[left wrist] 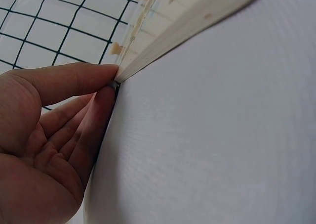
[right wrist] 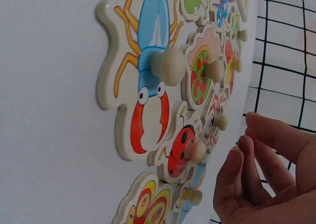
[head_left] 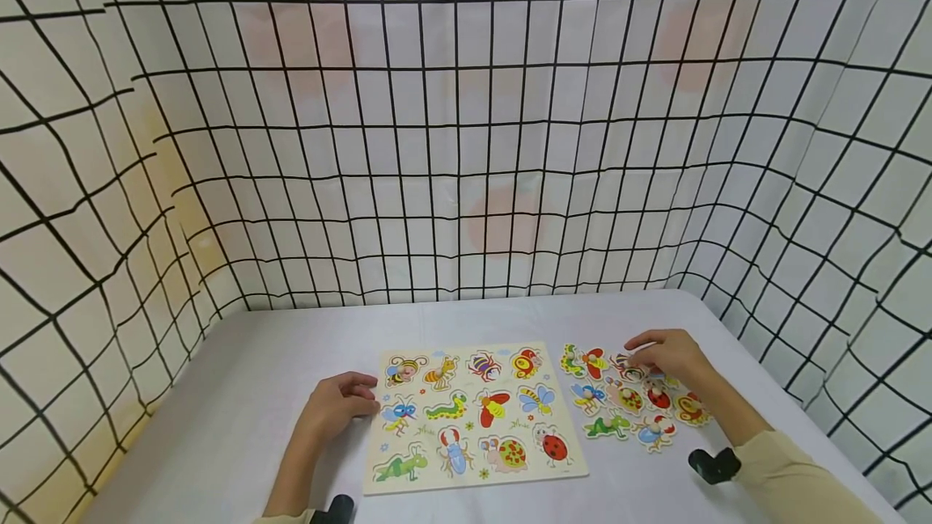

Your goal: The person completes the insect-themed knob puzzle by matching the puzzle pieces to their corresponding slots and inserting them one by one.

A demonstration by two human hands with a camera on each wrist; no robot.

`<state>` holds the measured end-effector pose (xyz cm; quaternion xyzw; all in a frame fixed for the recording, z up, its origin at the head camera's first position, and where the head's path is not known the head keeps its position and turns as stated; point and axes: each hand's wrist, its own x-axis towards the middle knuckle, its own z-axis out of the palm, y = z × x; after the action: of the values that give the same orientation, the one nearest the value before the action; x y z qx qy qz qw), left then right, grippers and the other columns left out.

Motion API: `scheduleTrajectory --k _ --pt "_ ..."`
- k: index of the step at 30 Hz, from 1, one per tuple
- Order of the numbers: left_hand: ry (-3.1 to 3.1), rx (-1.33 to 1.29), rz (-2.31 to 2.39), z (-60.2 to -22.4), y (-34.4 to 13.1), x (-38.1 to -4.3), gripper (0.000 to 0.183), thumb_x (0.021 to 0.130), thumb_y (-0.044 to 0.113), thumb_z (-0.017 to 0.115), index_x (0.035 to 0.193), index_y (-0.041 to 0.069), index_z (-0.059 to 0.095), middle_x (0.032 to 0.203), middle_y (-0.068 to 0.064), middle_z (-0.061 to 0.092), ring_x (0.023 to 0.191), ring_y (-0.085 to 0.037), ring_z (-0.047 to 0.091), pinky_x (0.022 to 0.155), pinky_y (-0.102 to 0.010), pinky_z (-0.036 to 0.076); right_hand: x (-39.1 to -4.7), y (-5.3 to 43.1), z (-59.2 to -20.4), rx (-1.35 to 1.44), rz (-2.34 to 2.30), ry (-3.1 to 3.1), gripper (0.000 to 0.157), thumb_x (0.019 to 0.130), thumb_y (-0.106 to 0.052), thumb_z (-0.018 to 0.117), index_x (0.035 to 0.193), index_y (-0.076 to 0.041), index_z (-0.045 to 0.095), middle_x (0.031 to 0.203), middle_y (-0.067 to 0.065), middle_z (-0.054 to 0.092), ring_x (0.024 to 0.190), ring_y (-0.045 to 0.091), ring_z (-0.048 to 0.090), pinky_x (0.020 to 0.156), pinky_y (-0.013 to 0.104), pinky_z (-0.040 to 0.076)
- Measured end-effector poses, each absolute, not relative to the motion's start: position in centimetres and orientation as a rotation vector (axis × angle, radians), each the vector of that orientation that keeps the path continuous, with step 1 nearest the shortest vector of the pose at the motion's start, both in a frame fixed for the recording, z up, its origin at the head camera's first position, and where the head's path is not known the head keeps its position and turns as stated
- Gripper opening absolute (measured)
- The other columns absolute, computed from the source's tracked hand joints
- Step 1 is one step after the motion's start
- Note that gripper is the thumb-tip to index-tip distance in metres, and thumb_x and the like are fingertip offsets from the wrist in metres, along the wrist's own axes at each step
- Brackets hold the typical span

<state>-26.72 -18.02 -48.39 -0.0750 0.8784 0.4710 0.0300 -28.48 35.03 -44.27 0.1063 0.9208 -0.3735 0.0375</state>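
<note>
Black-gridded white sheeting [head_left: 475, 95] backs a white table [head_left: 291, 346]. Puzzle board [head_left: 472, 423] lies left of the loose knobbed pieces [head_left: 629, 400]; left hand [head_left: 338, 407], fingers relaxed, touches the board's left edge. Right hand [head_left: 670, 354] — fingers loosely bent, gripping nothing visible — is above the pieces, obscuring part of the spider piece [right wrist: 216, 110]. Left wrist view: board pictures illegible. Left black wrist device [head_left: 337, 510]: cut off below.

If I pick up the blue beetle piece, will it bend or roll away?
The blue beetle piece has a thick, wooden-looking edge, so it'll probably stay stiff. It lies flat, so a push would likely slide it, not roll it. The round knob should make lifting easy.
</note>
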Motion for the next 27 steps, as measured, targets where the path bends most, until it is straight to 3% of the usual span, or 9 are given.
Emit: scheduleTrajectory --k 4,13,27 --pt "2.702 -0.239 1.458 -48.4 -18.0 -26.7 0.038 0.080 0.010 0.081 0.116 0.006 0.072 0.087 -0.003 0.068 0.079 -0.019 0.059 0.070 -0.029 0.047 -28.4 35.3 -44.5 0.330 -1.129 2.832 0.036 0.088 -0.022 0.074 0.119 -0.004 0.072 0.121 0.023 0.066 0.090 0.025 0.059 0.072 0.031 0.049" --pt "2.696 -0.255 1.459 -48.5 -18.1 -26.8 0.037 0.081 0.010 0.081 0.116 0.007 0.072 0.087 -0.003 0.068 0.079 -0.019 0.059 0.070 -0.029 0.048 -28.8 35.5 -45.6 0.349 -1.152 2.826 0.034 0.087 -0.021 0.074 0.116 -0.003 0.073 0.100 0.011 0.071 0.082 0.023 0.055 0.067 0.032 0.044" --pt "2.695 -0.240 1.471 -48.3 -18.0 -26.6 0.038 0.080 0.010 0.082 0.116 0.006 0.071 0.087 -0.004 0.068 0.079 -0.019 0.059 0.069 -0.029 0.047 -28.8 35.3 -46.1 0.363 -1.132 2.800 0.037 0.085 -0.022 0.075 0.116 -0.002 0.073 0.095 0.011 0.069 0.075 0.021 0.056 0.062 0.032 0.044"
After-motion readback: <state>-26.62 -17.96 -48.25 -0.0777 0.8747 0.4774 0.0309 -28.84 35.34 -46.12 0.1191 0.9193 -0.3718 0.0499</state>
